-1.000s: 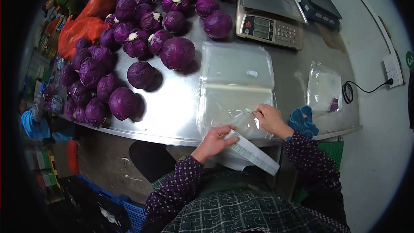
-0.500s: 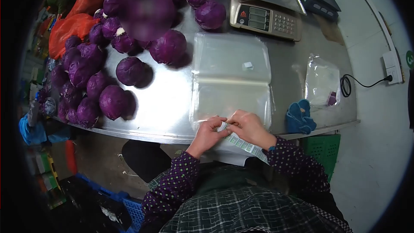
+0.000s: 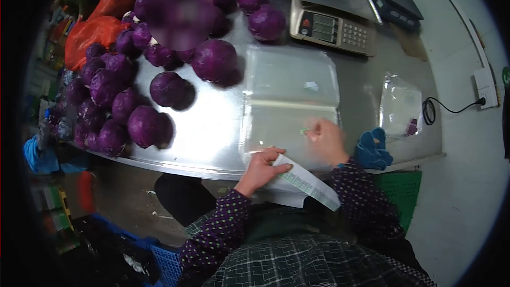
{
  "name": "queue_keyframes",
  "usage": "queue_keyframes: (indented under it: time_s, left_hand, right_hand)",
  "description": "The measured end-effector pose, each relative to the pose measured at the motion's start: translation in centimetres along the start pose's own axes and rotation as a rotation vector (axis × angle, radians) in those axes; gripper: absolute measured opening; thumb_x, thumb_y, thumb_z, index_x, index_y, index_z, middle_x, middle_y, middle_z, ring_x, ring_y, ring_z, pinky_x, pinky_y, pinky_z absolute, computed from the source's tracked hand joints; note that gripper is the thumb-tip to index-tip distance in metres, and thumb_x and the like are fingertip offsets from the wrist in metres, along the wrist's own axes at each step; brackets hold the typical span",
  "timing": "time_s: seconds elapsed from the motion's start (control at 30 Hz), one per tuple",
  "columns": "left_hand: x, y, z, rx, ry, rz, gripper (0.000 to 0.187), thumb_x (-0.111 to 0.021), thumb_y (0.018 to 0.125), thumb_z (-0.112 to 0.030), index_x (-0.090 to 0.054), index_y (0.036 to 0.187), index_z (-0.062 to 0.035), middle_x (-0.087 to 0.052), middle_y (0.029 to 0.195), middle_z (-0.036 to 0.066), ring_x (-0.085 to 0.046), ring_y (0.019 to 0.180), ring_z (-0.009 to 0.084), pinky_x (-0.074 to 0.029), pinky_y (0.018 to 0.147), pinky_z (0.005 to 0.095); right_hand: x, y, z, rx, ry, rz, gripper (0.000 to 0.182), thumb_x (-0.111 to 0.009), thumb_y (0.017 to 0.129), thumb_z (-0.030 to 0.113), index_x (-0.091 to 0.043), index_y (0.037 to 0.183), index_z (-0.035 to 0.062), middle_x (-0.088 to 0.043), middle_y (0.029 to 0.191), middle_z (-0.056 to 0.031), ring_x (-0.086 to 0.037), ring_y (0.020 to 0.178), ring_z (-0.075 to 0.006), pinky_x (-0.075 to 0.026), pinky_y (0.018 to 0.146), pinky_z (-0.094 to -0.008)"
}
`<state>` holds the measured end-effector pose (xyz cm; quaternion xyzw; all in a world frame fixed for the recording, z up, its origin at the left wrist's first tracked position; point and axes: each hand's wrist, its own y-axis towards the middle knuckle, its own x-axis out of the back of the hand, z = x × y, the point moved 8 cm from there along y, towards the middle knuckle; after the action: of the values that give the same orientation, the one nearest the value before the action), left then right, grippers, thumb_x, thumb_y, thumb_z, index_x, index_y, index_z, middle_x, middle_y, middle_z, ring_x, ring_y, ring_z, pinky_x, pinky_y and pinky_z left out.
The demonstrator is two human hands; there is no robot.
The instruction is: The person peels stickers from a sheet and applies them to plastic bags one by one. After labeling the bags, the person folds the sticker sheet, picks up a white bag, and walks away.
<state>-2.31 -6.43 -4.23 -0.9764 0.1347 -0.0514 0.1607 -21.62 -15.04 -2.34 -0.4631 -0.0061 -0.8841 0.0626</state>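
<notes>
Between thumb and fingers, my left hand point(image 3: 262, 169) pinches the end of a white label strip point(image 3: 309, 183) with green print, at the table's front edge. My right hand point(image 3: 328, 141), blurred by motion, is over the lower part of the clear plastic bags point(image 3: 292, 82) and pinches a small green-and-white label point(image 3: 305, 131). The bags lie flat, with a small white piece point(image 3: 311, 85) on the upper half. A blue cloth point(image 3: 373, 149) lies to the right of my right hand.
Many purple cabbages point(image 3: 214, 60) cover the table's left side, beside red mesh sacks point(image 3: 85, 37). A scale point(image 3: 332, 29) stands at the back. Another plastic bag point(image 3: 399, 103) and a black cable point(image 3: 446, 107) are at the right. A green crate point(image 3: 401, 196) stands below.
My right hand has moved up and away from my left hand, over the bags, with a small label. The strip stays in my left hand. The view has shifted slightly.
</notes>
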Motion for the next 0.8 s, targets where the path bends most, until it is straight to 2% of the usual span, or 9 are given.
queue_keyframes:
  time_s: [0.1,0.2,0.37,0.5,0.53,0.6,0.67,0.77,0.8]
  left_hand:
    - [-0.9,-1.1,0.6,0.039,-0.073,0.009,0.019,-0.078,0.074,-0.012,-0.070,0.085,0.0014,-0.065,0.113,0.012,-0.055,0.112,0.0216,-0.041,0.096,0.0325]
    - [-0.2,-0.2,0.0,-0.122,0.066,-0.035,0.018,-0.077,0.075,-0.011,-0.068,0.083,0.0016,-0.065,0.109,0.009,-0.058,0.100,0.0167,-0.044,0.089,0.0312]
    - [-2.4,-4.1,-5.0,-0.263,-0.011,0.212,0.020,-0.077,0.075,-0.012,-0.062,0.077,0.0015,-0.065,0.100,0.012,-0.060,0.088,0.0201,-0.047,0.079,0.0304]
    - [-1.4,-1.5,-2.6,-0.074,-0.037,0.149,0.017,-0.076,0.077,-0.011,-0.067,0.086,0.0010,-0.066,0.101,0.012,-0.057,0.099,0.0163,-0.043,0.092,0.0325]
    - [-0.4,-0.8,0.0,0.112,-0.100,0.033,0.019,-0.076,0.077,-0.011,-0.068,0.090,0.0008,-0.067,0.101,0.012,-0.057,0.101,0.0173,-0.041,0.095,0.0339]
    - [-0.6,-1.1,0.4,0.064,-0.056,0.000,0.020,-0.075,0.078,-0.011,-0.068,0.091,0.0025,-0.067,0.097,0.011,-0.058,0.096,0.0165,-0.044,0.089,0.0315]
    - [0.1,-0.4,-0.3,-0.159,0.058,-0.062,0.020,-0.073,0.080,-0.012,-0.068,0.090,0.0048,-0.067,0.090,0.008,-0.059,0.086,0.0127,-0.047,0.078,0.0270]
    - [1.0,-0.7,0.1,0.067,-0.236,-0.130,0.020,-0.073,0.081,-0.012,-0.069,0.090,0.0047,-0.067,0.085,0.005,-0.059,0.079,0.0097,-0.048,0.072,0.0251]
    - [1.9,-1.1,-0.1,0.105,-0.202,-0.157,0.017,-0.072,0.083,-0.012,-0.069,0.090,0.0029,-0.068,0.080,0.004,-0.059,0.072,0.0073,-0.048,0.066,0.0229]
  right_hand:
    - [2.4,-1.1,-1.1,-0.069,-0.198,0.019,0.031,-0.077,0.069,0.027,-0.063,0.087,0.0048,-0.062,0.072,-0.0087,-0.060,0.067,-0.0317,-0.049,0.065,-0.0395]
    - [0.2,-4.0,4.3,0.414,-0.210,0.167,0.026,-0.074,0.070,0.032,-0.067,0.086,0.0132,-0.060,0.085,-0.0067,-0.060,0.087,-0.0259,-0.048,0.071,-0.0401]
    - [-0.8,-3.7,3.4,0.303,-0.003,0.124,0.012,-0.064,0.080,0.021,-0.067,0.079,0.0093,-0.060,0.084,-0.0076,-0.059,0.086,-0.0284,-0.048,0.074,-0.0406]
    - [-0.5,-0.1,2.1,0.048,0.104,0.466,0.014,-0.056,0.086,0.016,-0.066,0.083,0.0056,-0.065,0.084,-0.0120,-0.062,0.077,-0.0223,-0.048,0.073,-0.0369]
    - [2.9,3.8,0.4,0.021,0.203,0.075,0.013,-0.053,0.086,0.010,-0.065,0.082,0.0054,-0.064,0.075,-0.0102,-0.058,0.071,-0.0150,-0.047,0.066,-0.0333]
    - [15.7,8.6,4.0,0.090,0.371,-0.407,0.013,-0.056,0.090,0.012,-0.064,0.088,0.0027,-0.062,0.073,-0.0046,-0.054,0.066,-0.0085,-0.045,0.059,-0.0261]
    - [20.7,7.4,8.0,0.195,0.426,-0.527,0.016,-0.060,0.090,0.017,-0.064,0.091,0.0016,-0.063,0.076,-0.0028,-0.054,0.069,-0.0076,-0.046,0.063,-0.0255]
    - [10.2,1.8,9.1,0.275,0.194,0.289,0.034,-0.073,0.079,0.025,-0.063,0.102,0.0018,-0.064,0.096,-0.0101,-0.061,0.089,-0.0198,-0.047,0.077,-0.0307]
    - [8.9,-0.8,8.7,0.375,0.085,0.317,0.044,-0.076,0.075,0.022,-0.060,0.110,0.0019,-0.062,0.103,-0.0101,-0.058,0.095,-0.0194,-0.046,0.080,-0.0318]
